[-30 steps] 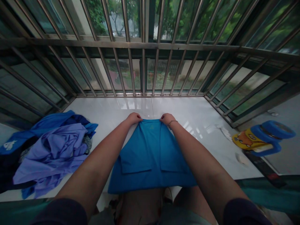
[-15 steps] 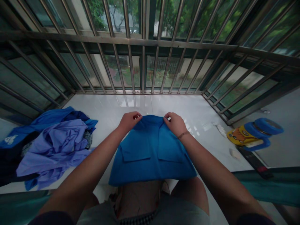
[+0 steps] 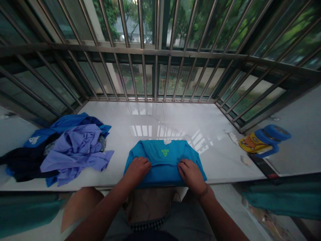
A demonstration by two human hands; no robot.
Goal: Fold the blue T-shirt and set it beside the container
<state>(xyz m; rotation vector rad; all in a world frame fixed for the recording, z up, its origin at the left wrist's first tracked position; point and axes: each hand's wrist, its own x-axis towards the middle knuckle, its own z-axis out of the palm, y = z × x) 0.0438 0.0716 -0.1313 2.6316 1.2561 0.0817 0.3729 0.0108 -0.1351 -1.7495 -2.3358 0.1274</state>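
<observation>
A blue T-shirt [image 3: 160, 174] lies folded at the front edge of the white ledge, with a small green logo on its far part. My left hand [image 3: 137, 170] rests on its left side, the fingers curled closed over a folded edge of the cloth. On the right side, my right hand [image 3: 191, 174] has its fingers closed on the same edge. The near part of the shirt reaches the lip of the ledge above my lap.
A heap of clothes with a lavender garment [image 3: 75, 147] lies to the left. At the right stands a blue and yellow bottle [image 3: 263, 140] beside a dark flat object [image 3: 265, 169]. Metal window bars [image 3: 155, 75] border the white ledge [image 3: 117, 117] behind.
The shirt's far edge was held up between both hands; it has been folded down toward me, exposing the green logo. Both hands moved nearer and lower. The view shifted slightly.
</observation>
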